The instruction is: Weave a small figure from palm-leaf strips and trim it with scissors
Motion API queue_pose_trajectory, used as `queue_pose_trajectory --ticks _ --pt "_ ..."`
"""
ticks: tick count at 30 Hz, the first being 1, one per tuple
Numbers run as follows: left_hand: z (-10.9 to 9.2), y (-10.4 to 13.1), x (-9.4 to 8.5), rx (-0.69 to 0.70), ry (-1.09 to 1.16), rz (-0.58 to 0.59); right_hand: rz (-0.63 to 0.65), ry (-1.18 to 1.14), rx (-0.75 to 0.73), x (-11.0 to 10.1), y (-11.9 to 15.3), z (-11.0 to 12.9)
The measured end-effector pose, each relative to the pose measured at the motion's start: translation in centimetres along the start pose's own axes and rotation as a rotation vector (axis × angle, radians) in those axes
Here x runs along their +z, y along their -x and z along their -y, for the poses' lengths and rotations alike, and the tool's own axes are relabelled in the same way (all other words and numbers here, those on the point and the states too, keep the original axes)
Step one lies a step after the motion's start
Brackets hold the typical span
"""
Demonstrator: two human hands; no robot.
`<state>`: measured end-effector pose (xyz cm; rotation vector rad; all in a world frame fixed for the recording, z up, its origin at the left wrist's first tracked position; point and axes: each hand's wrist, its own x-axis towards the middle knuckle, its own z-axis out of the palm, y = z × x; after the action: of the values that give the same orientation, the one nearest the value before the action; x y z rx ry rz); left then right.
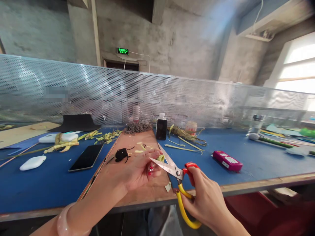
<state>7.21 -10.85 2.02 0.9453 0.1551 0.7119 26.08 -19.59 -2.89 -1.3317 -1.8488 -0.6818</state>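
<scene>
My left hand (142,168) is closed around a small pale green piece (161,158), its fingertips pinched over the brown board (137,193). In my right hand (205,193) are scissors (176,171) with one red and one yellow handle, the blades parted beside the green piece and pointing left. Behind my left hand, a bundle of black cord (121,154) and pale scraps (139,151) lie on the board. Another scrap (168,187) rests near its right edge.
A dark phone (86,158) and white case (32,163) lie left on the blue table (49,183). Behind are grey cord (138,127), a bottle (161,129) and dried stalks (187,136). A magenta pack (227,160) sits right.
</scene>
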Motion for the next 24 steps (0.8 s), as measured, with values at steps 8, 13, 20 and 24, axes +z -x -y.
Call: queue_pose_trajectory --ticks 8,13,20,24 --pt "-0.3 0.3 0.6 -0.019 -0.025 -0.004 -0.056 0.063 -0.01 0.2 0.2 0.1" --pt "-0.3 0.6 1.1 -0.064 0.021 0.043 -0.078 0.085 -0.001 0.2 0.2 0.3" --pt "-0.2 0.8 0.9 -0.12 0.094 0.055 -0.106 0.085 -0.002 -0.1 -0.1 0.8" --pt "-0.1 1.0 0.9 -0.151 0.177 0.002 -0.128 0.117 0.015 -0.2 -0.1 1.2"
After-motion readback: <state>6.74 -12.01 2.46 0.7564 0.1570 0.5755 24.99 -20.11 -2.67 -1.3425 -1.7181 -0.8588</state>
